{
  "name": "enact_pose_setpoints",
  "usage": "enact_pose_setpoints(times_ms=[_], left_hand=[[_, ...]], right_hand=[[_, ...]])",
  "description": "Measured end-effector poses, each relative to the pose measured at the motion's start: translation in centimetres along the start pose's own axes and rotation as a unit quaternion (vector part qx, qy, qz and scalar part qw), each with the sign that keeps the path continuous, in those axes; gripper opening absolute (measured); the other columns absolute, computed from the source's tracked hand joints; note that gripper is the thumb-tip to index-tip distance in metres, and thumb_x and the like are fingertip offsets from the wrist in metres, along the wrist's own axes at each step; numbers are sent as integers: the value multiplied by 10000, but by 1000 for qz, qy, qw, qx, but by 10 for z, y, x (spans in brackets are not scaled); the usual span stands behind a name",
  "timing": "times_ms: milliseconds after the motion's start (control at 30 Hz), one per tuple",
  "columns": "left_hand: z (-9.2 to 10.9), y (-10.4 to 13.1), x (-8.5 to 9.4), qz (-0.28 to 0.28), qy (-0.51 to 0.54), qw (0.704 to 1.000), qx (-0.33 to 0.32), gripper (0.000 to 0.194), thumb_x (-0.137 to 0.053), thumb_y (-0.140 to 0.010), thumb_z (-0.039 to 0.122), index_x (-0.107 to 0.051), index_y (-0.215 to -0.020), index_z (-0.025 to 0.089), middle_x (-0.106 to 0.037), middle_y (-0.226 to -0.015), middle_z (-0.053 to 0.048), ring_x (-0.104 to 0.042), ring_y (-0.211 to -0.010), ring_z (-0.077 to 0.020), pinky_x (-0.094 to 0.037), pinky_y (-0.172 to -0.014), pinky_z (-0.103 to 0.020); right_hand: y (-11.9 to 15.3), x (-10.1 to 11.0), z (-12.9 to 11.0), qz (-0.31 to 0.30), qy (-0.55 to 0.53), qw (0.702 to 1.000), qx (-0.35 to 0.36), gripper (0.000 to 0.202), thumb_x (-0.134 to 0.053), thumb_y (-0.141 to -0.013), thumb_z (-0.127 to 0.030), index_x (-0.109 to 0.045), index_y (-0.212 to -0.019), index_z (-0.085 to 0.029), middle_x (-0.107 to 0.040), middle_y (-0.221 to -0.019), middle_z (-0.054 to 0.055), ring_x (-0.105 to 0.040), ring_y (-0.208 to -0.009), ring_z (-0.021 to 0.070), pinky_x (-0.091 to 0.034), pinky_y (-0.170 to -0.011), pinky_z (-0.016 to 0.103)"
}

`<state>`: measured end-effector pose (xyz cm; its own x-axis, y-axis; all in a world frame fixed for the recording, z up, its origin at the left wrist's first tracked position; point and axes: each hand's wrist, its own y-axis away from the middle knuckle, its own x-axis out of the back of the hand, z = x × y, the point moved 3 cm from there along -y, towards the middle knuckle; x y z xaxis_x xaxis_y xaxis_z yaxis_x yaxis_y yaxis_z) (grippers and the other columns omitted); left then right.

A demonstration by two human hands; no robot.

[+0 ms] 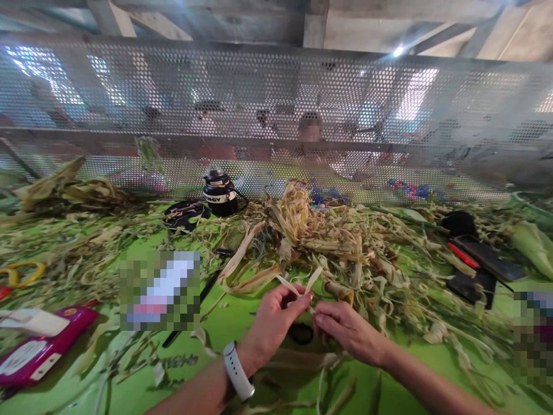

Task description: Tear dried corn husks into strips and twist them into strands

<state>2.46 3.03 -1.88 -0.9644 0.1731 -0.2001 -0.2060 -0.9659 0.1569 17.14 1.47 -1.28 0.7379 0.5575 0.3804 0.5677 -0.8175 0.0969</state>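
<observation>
Near the front middle of the green table, my left hand [280, 316] pinches a pale dried corn husk strip [314, 279], whose ends fan out above the fingers. Close on its right, my right hand [341, 326] is closed with the fingers curled on the lower part of the same strip. A white watch band circles my left wrist. Just beyond the hands lies a tangled heap of dried husk strips [302, 222]. Below them, a dark ring-shaped object [301, 333] rests on the table, partly hidden by the fingers.
A perforated metal screen [268, 86] stands behind the table [216, 314], with people blurred beyond it. A black canister [219, 193] sits at the back. Yellow-handled scissors [30, 272] and a magenta device [47, 346] lie left; dark flat objects [488, 259] lie right among scattered husks.
</observation>
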Motion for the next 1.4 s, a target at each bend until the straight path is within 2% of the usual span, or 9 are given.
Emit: enact_pose_setpoints(times_ms=[200, 300, 433, 533, 633, 800, 967, 1267, 1400], left_hand=[[-2, 0, 1, 37, 25, 999, -8, 283, -731, -646, 385, -653, -798, 160, -635, -729, -11, -555, -709, -149, -427, -680, -247], [-3, 0, 1, 32, 86, 996, 13, 263, -749, -638, 348, -666, -814, 172, -663, -766, -15, -573, -720, -142, -436, -711, -248], [-3, 0, -1, 29, 176, 983, 34, 326, -796, -585, 265, -671, -868, 163, -702, -809, -26, -610, -774, -136, -442, -793, -255], [-3, 1, -4, 23, 200, 979, 33, 311, -799, -583, 260, -674, -853, 167, -710, -777, -22, -625, -758, -137, -457, -777, -258], [-3, 2, -6, 21, 193, 981, 25, 325, -802, -577, 264, -681, -863, 168, -711, -761, -19, -633, -743, -142, -472, -748, -258], [-4, 3, -8, 1, 193, 981, 19, 372, -808, -566, 231, -669, -904, 159, -713, -783, -28, -630, -744, -134, -471, -712, -229], [-5, 3, -6, 26, 159, 987, 11, 251, -803, -572, 242, -684, -768, 137, -706, -742, -23, -610, -684, -122, -454, -657, -219], [0, 2, -2, 44, 134, 989, 33, 206, -798, -564, 240, -722, -739, 162, -715, -716, -34, -612, -708, -149, -452, -702, -247], [-1, -1, 0, 7, 114, 993, 40, 273, -776, -597, 300, -725, -830, 168, -705, -743, -35, -609, -720, -156, -458, -720, -261]], right_hand=[[1, 4, -5, 25, -25, 999, 1, 428, -402, -882, -499, -477, -627, -164, -464, -611, -15, -443, -583, 113, -343, -549, 225], [0, 9, 0, 80, -87, 993, -19, 383, -442, -867, -475, -514, -665, -157, -496, -599, -7, -464, -569, 118, -355, -546, 231], [-3, 11, 9, 163, -213, 963, -21, 243, -480, -842, -379, -553, -792, -153, -555, -652, 3, -505, -595, 123, -379, -554, 226], [-4, 4, 8, 137, -244, 959, -39, 163, -564, -759, -291, -579, -852, -157, -569, -700, 0, -517, -615, 119, -400, -550, 212], [-5, -7, 5, 89, -228, 969, -40, 230, -633, -739, -345, -577, -872, -167, -549, -720, -12, -499, -576, 94, -418, -524, 199], [-9, -14, 11, 107, -192, 975, -20, 380, -577, -768, -533, -535, -748, -156, -453, -640, -44, -389, -412, 39, -360, -387, 173], [-7, -17, 11, 80, -126, 989, -24, 356, -560, -798, -496, -547, -707, -152, -466, -611, -31, -439, -470, 66, -396, -443, 182], [-4, -16, 9, 24, -86, 995, -54, 296, -559, -825, -409, -591, -691, -146, -539, -588, -14, -487, -466, 78, -362, -431, 180], [0, -10, -1, 60, 34, 998, 15, 278, -534, -846, -346, -610, -664, -151, -553, -581, -5, -506, -503, 100, -377, -472, 204]])
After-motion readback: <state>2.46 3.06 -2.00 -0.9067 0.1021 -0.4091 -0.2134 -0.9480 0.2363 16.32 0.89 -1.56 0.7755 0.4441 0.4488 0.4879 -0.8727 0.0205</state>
